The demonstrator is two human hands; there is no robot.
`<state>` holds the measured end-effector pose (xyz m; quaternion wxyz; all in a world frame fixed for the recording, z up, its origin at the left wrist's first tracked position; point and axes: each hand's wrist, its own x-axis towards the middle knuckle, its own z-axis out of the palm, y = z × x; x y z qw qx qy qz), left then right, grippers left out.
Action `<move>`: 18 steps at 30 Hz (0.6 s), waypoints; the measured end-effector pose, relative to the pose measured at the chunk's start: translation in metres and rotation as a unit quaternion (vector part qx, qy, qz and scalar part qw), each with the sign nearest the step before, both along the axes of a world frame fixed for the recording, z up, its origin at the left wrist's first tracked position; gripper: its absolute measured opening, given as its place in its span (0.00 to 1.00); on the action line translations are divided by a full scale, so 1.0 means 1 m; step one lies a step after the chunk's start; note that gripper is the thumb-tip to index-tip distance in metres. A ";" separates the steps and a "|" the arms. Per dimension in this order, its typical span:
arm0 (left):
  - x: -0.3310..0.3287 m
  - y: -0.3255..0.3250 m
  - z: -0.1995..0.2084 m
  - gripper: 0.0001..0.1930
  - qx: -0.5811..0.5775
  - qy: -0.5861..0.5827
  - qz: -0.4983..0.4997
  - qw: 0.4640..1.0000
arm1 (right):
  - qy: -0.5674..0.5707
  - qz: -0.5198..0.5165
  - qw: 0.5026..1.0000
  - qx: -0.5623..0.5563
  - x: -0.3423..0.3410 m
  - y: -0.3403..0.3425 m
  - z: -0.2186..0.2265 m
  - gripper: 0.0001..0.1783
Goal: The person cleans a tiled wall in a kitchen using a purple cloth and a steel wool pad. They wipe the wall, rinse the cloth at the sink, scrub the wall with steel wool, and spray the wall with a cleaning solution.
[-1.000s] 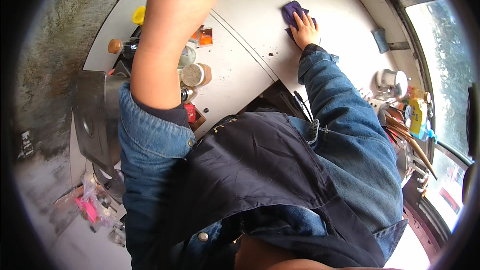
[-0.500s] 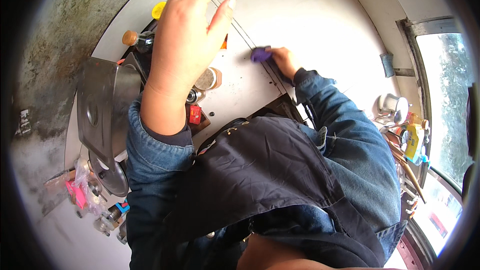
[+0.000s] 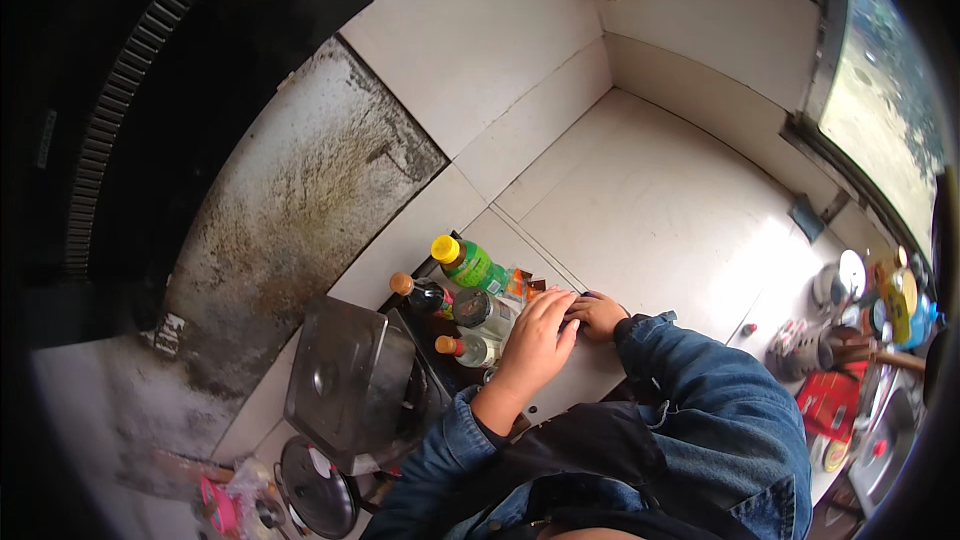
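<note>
Over the white-tiled counter (image 3: 640,230), my right hand (image 3: 601,317) presses down with its fingers curled over a dark purple cloth (image 3: 573,307), of which only a small part shows. My left hand (image 3: 540,342) reaches in beside it, fingers stretched and thumb apart, its fingertips close to the cloth; whether they touch it I cannot tell. Just left of my left hand stand a green-labelled bottle (image 3: 468,265) with a yellow cap, a dark sauce bottle (image 3: 428,297), a lidded clear jar (image 3: 482,312) and a smaller bottle (image 3: 468,349). Orange packets (image 3: 522,284) lie behind my left fingers.
A metal panel (image 3: 335,380) stands upright by the stove at left, with a lidded pan (image 3: 318,490) nearer me. The black range hood (image 3: 180,110) hangs at upper left. At right are a steel pot (image 3: 838,282), a red box (image 3: 832,402) and a sink (image 3: 893,440).
My view has tilted up, showing more wall and the range hood. My left hand has come down from its raised position toward my right hand. The purple cloth is now mostly covered.
</note>
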<state>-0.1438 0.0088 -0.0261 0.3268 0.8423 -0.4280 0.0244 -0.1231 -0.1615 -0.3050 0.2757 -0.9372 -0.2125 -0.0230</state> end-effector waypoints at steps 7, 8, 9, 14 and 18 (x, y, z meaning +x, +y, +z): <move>-0.062 0.018 -0.013 0.17 -0.006 -0.011 -0.064 0.998 | -0.015 -0.068 0.990 0.121 -0.082 0.016 -0.027 0.19; -0.072 0.016 -0.013 0.17 -0.004 -0.009 -0.091 0.996 | -0.037 -0.068 0.989 0.125 -0.103 0.009 -0.031 0.19; -0.085 0.012 -0.013 0.17 -0.012 0.000 -0.112 0.994 | -0.019 -0.079 0.988 0.127 -0.129 -0.001 -0.029 0.19; -0.135 -0.012 -0.024 0.17 -0.042 0.029 -0.216 0.975 | 0.221 -0.266 0.921 0.182 -0.293 -0.003 0.008 0.20; -0.166 -0.026 -0.049 0.16 -0.025 0.037 -0.242 0.969 | 0.224 -0.379 0.858 0.265 -0.396 0.000 0.036 0.22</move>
